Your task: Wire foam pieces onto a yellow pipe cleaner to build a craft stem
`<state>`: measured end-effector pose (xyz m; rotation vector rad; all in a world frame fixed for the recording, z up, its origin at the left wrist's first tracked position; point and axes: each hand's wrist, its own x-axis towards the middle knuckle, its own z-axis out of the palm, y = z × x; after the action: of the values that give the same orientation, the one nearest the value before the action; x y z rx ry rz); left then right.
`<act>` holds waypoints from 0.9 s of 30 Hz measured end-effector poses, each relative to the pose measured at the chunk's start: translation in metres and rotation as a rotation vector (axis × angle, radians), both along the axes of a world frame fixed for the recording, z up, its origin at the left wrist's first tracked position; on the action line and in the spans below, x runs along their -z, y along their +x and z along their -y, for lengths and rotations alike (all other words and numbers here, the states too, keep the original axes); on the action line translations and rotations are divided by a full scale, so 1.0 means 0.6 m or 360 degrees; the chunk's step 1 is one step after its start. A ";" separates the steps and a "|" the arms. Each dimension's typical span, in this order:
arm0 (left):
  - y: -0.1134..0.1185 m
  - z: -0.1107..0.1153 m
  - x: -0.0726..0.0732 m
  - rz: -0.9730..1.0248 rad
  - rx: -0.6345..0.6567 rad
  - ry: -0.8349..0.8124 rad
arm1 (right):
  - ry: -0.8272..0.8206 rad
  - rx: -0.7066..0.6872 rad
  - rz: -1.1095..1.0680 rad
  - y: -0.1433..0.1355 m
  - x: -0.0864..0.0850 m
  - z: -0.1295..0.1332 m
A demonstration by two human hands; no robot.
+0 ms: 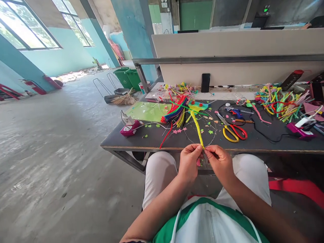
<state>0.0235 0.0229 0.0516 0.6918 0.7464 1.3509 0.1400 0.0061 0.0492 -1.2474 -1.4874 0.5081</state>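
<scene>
A fuzzy yellow pipe cleaner (196, 128) rises from my fingertips over the table's front edge, its far end near a bundle of pipe cleaners. My left hand (190, 161) pinches its lower end between thumb and finger. Right beside it, my right hand (220, 164) is closed in a pinch on the same end; the exact contact is partly hidden by the fingers. A thin wire loop (215, 131) curves around the yellow strand. Beyond lie the bundled red, blue and yellow pipe cleaners (178, 109) and a green pipe cleaner (199, 111).
Scissors (234, 131) with red and yellow handles lie at the right, near a blue glue gun (238, 113). Purple power sockets (130, 128) sit at the left edge. A phone (205, 83) leans on the back panel. More pipe cleaners (283, 103) are heaped far right.
</scene>
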 end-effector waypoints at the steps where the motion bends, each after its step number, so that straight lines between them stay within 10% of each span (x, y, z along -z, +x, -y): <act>1: 0.001 0.000 0.003 -0.0002 -0.0006 0.0010 | 0.0141 0.0016 0.0101 -0.001 0.005 0.002; 8: -0.002 -0.007 0.016 -0.0084 -0.0065 0.0015 | 0.0282 0.0003 0.0547 -0.006 0.012 0.001; 16: -0.010 -0.014 -0.012 -0.0130 0.0034 0.0005 | -0.0808 -0.0606 -0.0764 0.025 -0.006 -0.028; 27: 0.005 -0.022 -0.017 -0.0208 -0.0057 0.0040 | -0.0840 -0.0610 -0.1189 0.007 -0.018 -0.035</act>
<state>0.0263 0.0363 0.0619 0.7960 0.8508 1.3592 0.1444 0.0273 0.0597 -0.9710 -0.9557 1.5141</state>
